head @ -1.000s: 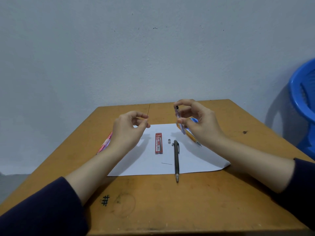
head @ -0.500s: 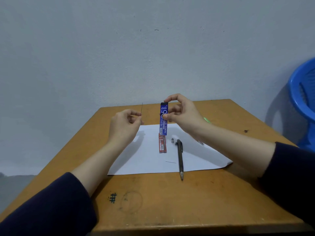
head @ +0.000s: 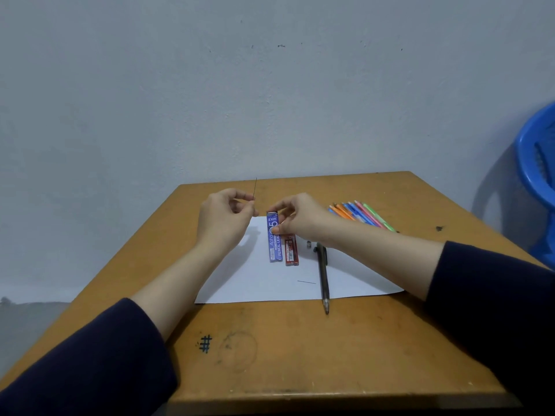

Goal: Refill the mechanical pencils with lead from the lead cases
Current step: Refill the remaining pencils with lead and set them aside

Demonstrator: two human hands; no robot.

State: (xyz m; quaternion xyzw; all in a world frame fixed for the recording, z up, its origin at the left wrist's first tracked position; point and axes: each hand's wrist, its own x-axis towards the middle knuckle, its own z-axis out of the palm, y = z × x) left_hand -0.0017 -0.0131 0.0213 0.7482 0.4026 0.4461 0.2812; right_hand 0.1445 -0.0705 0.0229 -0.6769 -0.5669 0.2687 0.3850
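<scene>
The left hand (head: 223,223) pinches a single stick of lead (head: 255,187) between thumb and forefinger, the hair-thin rod standing nearly upright above the fingertips; the right hand (head: 300,219) grips the upper end of the blue lead case (head: 274,238), which hangs lengthwise just beside the red lead case (head: 291,250) on the white sheet of paper (head: 255,283); whether the blue one's lower end touches the sheet I cannot tell; the dark mechanical pencil (head: 323,274) lies to the right of both cases, tip toward the person, with a small cap (head: 308,244) near its top and a loose lead (head: 306,282) lying beside its barrel; a bunch of coloured mechanical pencils (head: 363,216) rests farther back on the wooden table (head: 300,355)

That lead looks weightless, stiff and very brittle, so I'd judge any sideways bend or hard squeeze would snap it; best held low, close to the end going into the barrel; the case is light, rigid plastic, likely slick, safest taken by its flat sides; the pencil is sturdy and wants gripping mid-barrel
</scene>
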